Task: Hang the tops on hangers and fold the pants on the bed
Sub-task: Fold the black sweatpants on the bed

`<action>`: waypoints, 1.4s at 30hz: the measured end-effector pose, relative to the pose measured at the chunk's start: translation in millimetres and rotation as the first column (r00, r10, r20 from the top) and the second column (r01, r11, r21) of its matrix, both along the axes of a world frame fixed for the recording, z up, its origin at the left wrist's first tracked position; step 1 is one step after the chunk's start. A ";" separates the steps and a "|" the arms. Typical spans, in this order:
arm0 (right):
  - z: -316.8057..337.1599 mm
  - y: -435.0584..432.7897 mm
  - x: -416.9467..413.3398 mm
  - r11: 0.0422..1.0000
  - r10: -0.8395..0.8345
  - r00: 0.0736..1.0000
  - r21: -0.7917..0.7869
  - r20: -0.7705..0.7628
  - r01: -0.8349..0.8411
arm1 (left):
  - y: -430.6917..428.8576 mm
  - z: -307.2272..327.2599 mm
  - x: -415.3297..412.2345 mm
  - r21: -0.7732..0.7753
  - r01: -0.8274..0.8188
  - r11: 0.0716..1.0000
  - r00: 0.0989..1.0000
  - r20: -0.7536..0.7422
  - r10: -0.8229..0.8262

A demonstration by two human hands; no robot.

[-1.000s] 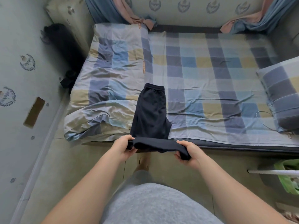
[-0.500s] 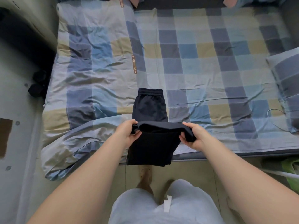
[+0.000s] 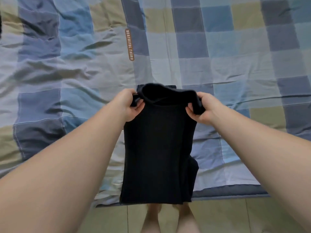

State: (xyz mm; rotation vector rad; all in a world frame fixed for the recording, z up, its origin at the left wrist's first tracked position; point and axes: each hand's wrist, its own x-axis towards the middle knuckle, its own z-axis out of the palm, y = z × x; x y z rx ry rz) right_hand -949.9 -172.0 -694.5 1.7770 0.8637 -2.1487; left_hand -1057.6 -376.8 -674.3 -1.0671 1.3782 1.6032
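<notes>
Black pants (image 3: pixel 158 148) lie lengthwise at the near edge of the bed (image 3: pixel 227 193), folded over on themselves. My left hand (image 3: pixel 129 105) grips the left end of the doubled-over leg hems. At the right end, my right hand (image 3: pixel 202 108) holds the same fold. The fold is carried over the far part of the pants and covers nearly all of the waistband; only a dark strip shows behind it. The near fold of the pants hangs slightly past the mattress edge.
A checked blue, grey and yellow duvet (image 3: pixel 50 68) with an orange label (image 3: pixel 130 44) is rumpled at the left. The checked sheet (image 3: pixel 235 56) spreads flat to the right. Tiled floor (image 3: pixel 252 216) and my bare feet (image 3: pixel 170 216) are below.
Both hands have carried the leg ends up from the bed's near edge and forward over the pants to the waistband. The camera has leaned in over the bed.
</notes>
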 end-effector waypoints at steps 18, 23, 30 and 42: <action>-58.0 -38.5 107.4 0.981 0.062 0.995 -0.181 -0.077 -0.075 | -52.5 -53.8 124.9 -0.087 0.370 0.925 0.927 -0.032 -0.374; -72.3 -65.5 176.6 0.979 0.085 0.996 -0.190 0.025 -0.079 | -86.3 -61.2 192.9 -0.308 0.413 0.857 0.898 -0.020 -0.440; -95.1 -97.9 255.2 0.977 0.180 0.965 -0.146 0.193 -0.153 | -129.5 -94.3 259.4 -0.583 0.318 0.747 0.907 -0.042 -0.419; -127.6 -130.6 286.1 0.850 0.498 0.838 0.065 0.223 -0.523 | -170.5 -127.7 283.8 -0.589 0.449 0.672 0.841 0.023 -0.541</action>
